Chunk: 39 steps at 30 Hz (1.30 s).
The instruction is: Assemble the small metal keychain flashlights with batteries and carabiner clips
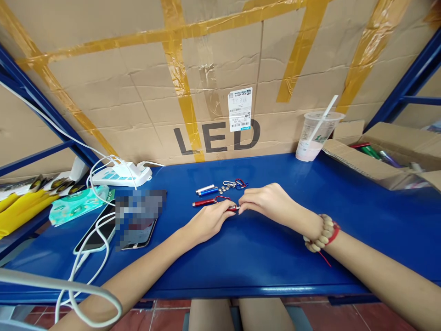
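My left hand (208,224) is closed around a small red metal tube (233,208), probably a mini flashlight body. My right hand (267,200) pinches at the tube's right end, where a tiny silvery bit shows between the fingertips; its kind is too small to tell. Just beyond the left hand lies a red mini flashlight (204,202) with a red carabiner clip (222,198). Farther back are a silver mini flashlight (206,189) and a blue one (208,192). Several button cells (223,189) sit beside a silver carabiner (229,184) and a blue-and-red carabiner (241,184).
On the left of the blue table (268,262) lie two phones, one a dark phone (98,232), white cables, a power strip (141,174) and a green tissue pack (79,204). A plastic cup (312,138) and an open carton (375,170) stand right, before a large cardboard box (138,101).
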Available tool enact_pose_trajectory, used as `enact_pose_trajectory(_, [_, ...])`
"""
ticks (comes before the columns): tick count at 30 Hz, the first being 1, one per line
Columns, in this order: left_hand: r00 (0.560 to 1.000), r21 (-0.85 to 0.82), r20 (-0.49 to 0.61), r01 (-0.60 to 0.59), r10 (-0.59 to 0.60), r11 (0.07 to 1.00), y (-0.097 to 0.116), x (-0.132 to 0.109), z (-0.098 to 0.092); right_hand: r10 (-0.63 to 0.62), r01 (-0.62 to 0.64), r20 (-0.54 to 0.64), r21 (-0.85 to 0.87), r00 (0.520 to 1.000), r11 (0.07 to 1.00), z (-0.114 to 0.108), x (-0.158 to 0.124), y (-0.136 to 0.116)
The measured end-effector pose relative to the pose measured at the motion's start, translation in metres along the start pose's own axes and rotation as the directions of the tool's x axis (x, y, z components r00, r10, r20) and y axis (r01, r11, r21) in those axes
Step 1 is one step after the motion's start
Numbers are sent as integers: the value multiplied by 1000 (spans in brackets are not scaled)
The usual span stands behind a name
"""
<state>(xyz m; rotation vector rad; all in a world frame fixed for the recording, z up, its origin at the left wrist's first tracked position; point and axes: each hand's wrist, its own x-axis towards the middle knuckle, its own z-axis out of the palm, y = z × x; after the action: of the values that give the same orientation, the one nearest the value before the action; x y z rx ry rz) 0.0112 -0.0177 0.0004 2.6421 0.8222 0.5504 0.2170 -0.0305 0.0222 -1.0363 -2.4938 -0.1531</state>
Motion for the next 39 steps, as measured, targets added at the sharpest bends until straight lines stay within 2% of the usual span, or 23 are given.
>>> enact_pose_trajectory(6, [992,53,-107,-63,68,997,-1,-4,8,-18,16,94,25,995,1000,1,0,-2])
enact_pose_trajectory(9, [966,107,-205,-137,156,985,-3,-5,10,7,-16,91,99,996,995,5,-1,-5])
enact_pose_trajectory(12, [924,217,-278,-207,264,954,-5,-5,9,78,-98,93,231,993,968,11,0,-9])
enact_pose_trajectory(17, [887,402,-279,-240,367,884,-6,-2,2,244,-305,185,487,952,819,16,2,-15])
enact_pose_trajectory(23, [889,395,-281,-236,361,888,-5,-1,-2,259,-316,181,564,949,763,12,2,-15])
enact_pose_trajectory(32, [910,426,-225,-231,350,875,-2,1,-9,210,-263,161,494,964,829,8,4,-12])
enact_pose_trajectory(39, [922,343,-261,-186,284,921,-3,3,-6,231,-262,122,481,965,837,7,3,-8])
